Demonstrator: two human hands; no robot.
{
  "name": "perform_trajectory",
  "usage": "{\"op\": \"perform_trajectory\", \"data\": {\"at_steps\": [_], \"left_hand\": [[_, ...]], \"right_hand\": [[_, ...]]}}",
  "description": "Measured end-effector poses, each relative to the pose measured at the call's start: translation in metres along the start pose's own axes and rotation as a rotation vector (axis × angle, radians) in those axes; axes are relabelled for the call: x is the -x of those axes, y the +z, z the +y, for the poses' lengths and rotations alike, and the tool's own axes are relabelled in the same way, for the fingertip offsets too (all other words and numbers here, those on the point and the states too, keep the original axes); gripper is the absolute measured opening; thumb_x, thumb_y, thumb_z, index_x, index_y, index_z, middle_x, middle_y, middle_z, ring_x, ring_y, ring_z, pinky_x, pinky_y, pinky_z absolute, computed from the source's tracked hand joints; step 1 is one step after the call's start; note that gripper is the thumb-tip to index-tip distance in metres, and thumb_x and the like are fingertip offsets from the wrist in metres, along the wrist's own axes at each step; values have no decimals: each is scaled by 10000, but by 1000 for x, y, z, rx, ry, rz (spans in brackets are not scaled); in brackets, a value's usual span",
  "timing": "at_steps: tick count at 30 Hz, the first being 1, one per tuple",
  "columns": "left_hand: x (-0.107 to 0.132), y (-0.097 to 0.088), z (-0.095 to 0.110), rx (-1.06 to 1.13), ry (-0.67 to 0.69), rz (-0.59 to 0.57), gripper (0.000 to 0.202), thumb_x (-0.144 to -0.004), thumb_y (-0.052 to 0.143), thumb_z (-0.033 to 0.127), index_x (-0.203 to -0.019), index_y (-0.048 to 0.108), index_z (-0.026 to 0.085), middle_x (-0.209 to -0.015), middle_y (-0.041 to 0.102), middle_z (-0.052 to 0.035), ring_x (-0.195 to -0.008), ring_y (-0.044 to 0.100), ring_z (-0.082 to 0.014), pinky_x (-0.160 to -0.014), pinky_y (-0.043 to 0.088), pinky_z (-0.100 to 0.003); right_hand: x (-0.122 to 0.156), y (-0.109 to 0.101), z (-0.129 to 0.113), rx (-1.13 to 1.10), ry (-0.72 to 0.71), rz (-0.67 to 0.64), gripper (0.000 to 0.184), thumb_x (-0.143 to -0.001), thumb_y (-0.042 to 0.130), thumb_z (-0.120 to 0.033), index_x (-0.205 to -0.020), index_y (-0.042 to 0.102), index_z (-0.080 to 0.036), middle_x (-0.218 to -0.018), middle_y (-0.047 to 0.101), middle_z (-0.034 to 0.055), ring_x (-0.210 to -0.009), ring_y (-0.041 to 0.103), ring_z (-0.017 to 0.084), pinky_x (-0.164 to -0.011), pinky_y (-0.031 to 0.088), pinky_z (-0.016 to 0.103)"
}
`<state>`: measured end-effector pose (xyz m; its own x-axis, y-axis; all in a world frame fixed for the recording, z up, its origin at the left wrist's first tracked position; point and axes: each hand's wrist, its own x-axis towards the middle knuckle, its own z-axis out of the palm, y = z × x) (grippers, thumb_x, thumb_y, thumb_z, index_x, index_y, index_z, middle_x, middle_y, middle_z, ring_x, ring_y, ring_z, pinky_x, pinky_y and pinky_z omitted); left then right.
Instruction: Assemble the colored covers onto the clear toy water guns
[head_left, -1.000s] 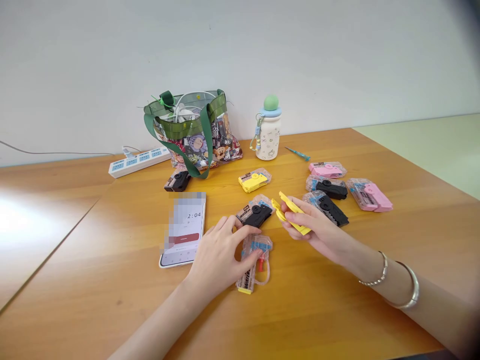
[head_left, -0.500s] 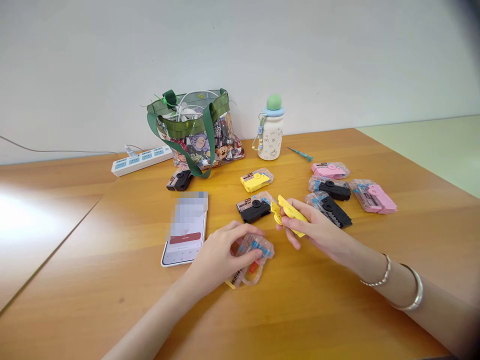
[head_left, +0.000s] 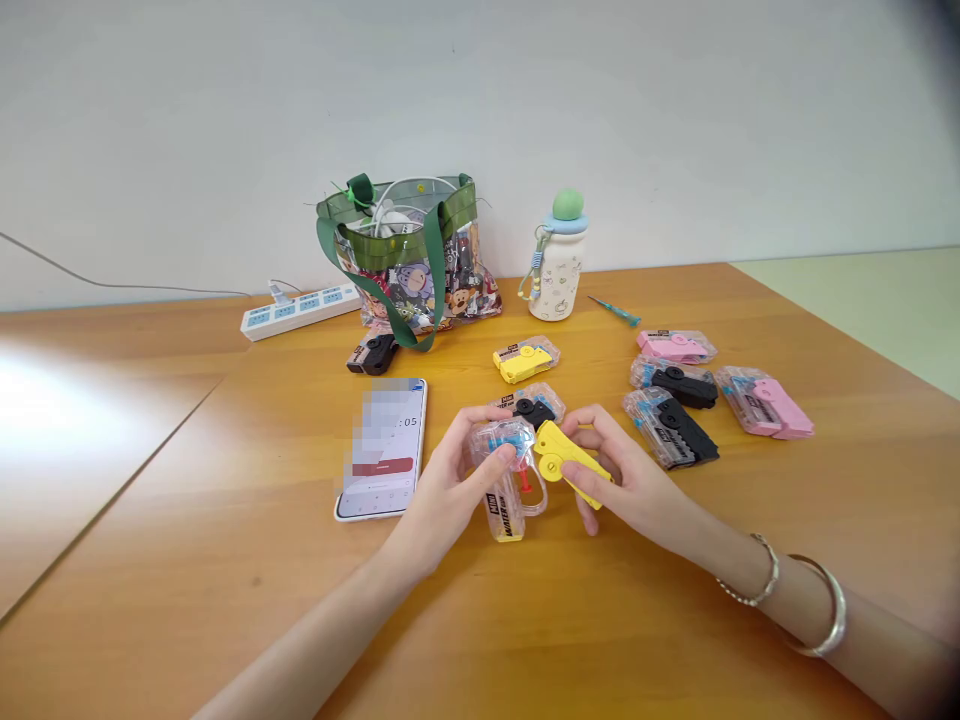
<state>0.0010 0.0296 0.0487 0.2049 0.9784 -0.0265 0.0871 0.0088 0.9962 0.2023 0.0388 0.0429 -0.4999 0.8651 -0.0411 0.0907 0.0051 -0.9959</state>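
Black water gun [head_left: 538, 409] obstructs way just beyond yellow shell [head_left: 562, 450]; room over front tabletop [head_left: 487, 630]

**Background stuff, my view**

Bench [head_left: 637, 610] is wood, seam running down my left. Phone [head_left: 386, 467] face up left of centre: screen lit, red button, digits ending :05, part pixelated. Behind it I see a clear printed bag [head_left: 411, 283], green trim and handles. White power strip [head_left: 304, 311] just left of bag, plug [head_left: 280, 295] in it. Thin cable [head_left: 127, 286] runs by the pale wall [head_left: 637, 120]. Cream bottle [head_left: 558, 275] upright, right of bag: green ball top, blue collar, beaded strap. Teal screwdriver [head_left: 616, 312] lies right of bottle. Pale green surface [head_left: 862, 290] at far right.
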Motion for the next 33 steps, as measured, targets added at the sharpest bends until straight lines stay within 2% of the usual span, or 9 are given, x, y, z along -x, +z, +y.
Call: {"op": "perform_trajectory", "data": {"at_steps": [4, 8, 13, 19, 21, 23, 26, 33], "left_hand": [[2, 3, -3, 88, -61, -23, 260, -892, 522, 357, -1113, 452, 240, -1090, 611, -37, -941, 615, -184, -796, 500, -310], [2, 4, -4, 35, -22, -26, 239, -895, 516, 345, -1105, 501, 230, -1104, 603, -24, -965, 592, -170, -826, 474, -283], [5, 7, -7, 4, 11, -28, 217, -914, 483, 352, -1094, 489, 230, -1009, 609, -2, -906, 583, -147, -816, 462, -268], [9, 11, -10, 30, -32, -75, 207, -922, 461, 382, -1068, 457, 235, -913, 596, 12, -830, 591, -139, -753, 473, -261], [10, 12, -10, 9, -26, -71, 185, -926, 456, 372, -1057, 453, 242, -903, 597, 22, -815, 587, -132, -749, 472, -255], [10, 13, -10, -24, -18, -58, 175, -929, 446, 364, -1054, 450, 241, -912, 602, 17, -822, 587, -139, -745, 473, -257], [11, 14, -11, -80, -26, -37, 187, -927, 439, 366, -1056, 450, 232, -928, 608, -3, -853, 588, -162, -737, 473, -269], [11, 14, -9, -89, -45, -31, 197, -930, 417, 380, -1056, 449, 232, -887, 581, 7, -803, 565, -146, -712, 467, -251]], "right_hand": [[4, 7, 4, 82, 12, 19, 322, -884, 532, -397, -1108, 327, -289, -918, 533, -25, -427, 500, 35, -414, 441, 205], [6, 12, 9, 122, 31, -28, 392, -895, 515, -398, -1227, 324, -310, -939, 517, -5, -481, 501, 47, -440, 460, 211], [7, 16, 11, 99, 51, -34, 359, -919, 455, -432, -1231, 320, -319, -1024, 522, 17, -452, 416, 24, -385, 402, 173], [8, 17, 11, 75, 55, -48, 325, -927, 441, -432, -1208, 349, -297, -1126, 548, 57, -405, 362, 13, -342, 323, 174], [8, 18, 11, 87, 33, -40, 310, -930, 447, -411, -1202, 369, -285, -1106, 569, 63, -471, 446, 44, -385, 356, 189], [8, 18, 10, 114, 9, -23, 298, -929, 458, -392, -1193, 390, -271, -1060, 590, 63, -659, 568, 112, -510, 442, 224], [8, 20, 10, 160, -31, -13, 307, -919, 487, -370, -1186, 389, -254, -1034, 597, 63, -928, 584, 185, -742, 482, 302], [7, 21, 8, 137, -46, -70, 334, -924, 471, -382, -1207, 362, -243, -1155, 572, 85, -994, 569, 189, -855, 457, 351]]}}
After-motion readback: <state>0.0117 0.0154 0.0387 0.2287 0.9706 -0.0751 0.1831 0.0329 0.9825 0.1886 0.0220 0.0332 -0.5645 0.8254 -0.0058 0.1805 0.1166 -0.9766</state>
